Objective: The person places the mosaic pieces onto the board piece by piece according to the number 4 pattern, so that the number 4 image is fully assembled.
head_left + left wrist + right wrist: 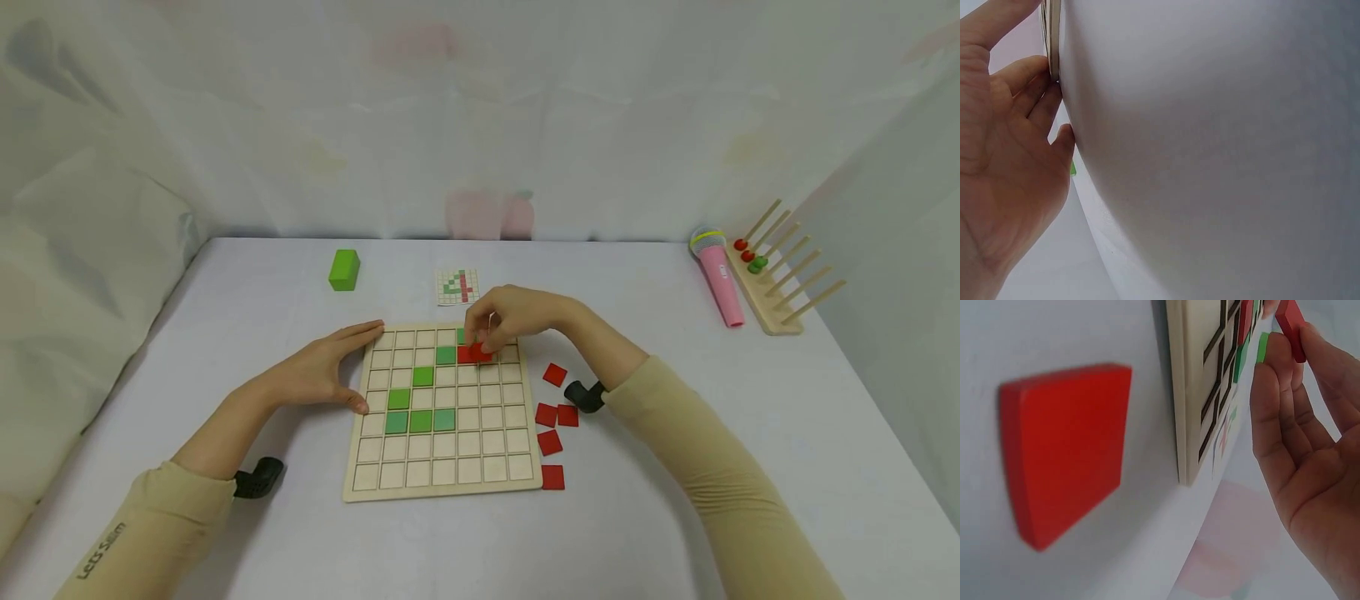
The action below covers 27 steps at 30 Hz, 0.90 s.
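Note:
My right hand [510, 315] pinches a red square tile [1291, 328] between thumb and fingers, over the upper right part of the wooden grid board [442, 490]. Just left of it in the head view, another red tile [464, 355] lies in a cell. Several green tiles, one of them a light green tile [399, 399], sit in cells running down to the left and along a lower row. My left hand [318, 367] rests at the board's left edge, its thumb and fingers spread apart. In the left wrist view its fingertips [1054, 94] touch the board's edge.
Several loose red tiles [550, 442] lie along the board's right side. A small pattern card [457, 287] lies behind the board, with a green block [344, 270] to its left. At the far right are a pink toy microphone [722, 283] and a wooden peg stand [776, 312] with beads.

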Available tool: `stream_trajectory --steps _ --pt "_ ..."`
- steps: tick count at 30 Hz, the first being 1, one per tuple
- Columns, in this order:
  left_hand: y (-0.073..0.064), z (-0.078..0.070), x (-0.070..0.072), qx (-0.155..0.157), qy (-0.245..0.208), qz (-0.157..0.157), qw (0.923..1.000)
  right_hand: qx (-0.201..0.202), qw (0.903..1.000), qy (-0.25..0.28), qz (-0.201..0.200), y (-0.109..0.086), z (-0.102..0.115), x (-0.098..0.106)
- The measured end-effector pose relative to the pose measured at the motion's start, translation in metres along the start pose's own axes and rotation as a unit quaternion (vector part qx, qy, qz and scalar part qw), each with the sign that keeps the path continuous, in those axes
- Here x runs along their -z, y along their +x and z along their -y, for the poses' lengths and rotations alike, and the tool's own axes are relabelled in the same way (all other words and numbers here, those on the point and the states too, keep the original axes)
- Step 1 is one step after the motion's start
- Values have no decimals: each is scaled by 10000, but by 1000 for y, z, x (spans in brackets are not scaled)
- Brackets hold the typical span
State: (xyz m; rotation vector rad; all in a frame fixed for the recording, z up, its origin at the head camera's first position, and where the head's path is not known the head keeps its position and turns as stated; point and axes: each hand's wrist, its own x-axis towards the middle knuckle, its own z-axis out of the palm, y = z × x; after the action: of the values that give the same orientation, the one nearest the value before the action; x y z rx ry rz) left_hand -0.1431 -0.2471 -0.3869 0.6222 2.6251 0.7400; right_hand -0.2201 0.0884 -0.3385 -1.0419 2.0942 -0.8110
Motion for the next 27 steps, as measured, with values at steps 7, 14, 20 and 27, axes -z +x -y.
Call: stream_trajectory --steps 7,14,20,27 --pt "-1 -1 1 -13 19 1 10000 97 9997 -214 64 6 6 -6" --pt "-1 -2 0 -14 -7 -14 10000 94 9997 -222 109 12 7 -12" --pt "0 0 0 41 5 8 10000 23 9996 -212 186 15 10 -16" --pt "1 1 0 37 16 16 10000 -82 9992 -349 198 16 10 -20"
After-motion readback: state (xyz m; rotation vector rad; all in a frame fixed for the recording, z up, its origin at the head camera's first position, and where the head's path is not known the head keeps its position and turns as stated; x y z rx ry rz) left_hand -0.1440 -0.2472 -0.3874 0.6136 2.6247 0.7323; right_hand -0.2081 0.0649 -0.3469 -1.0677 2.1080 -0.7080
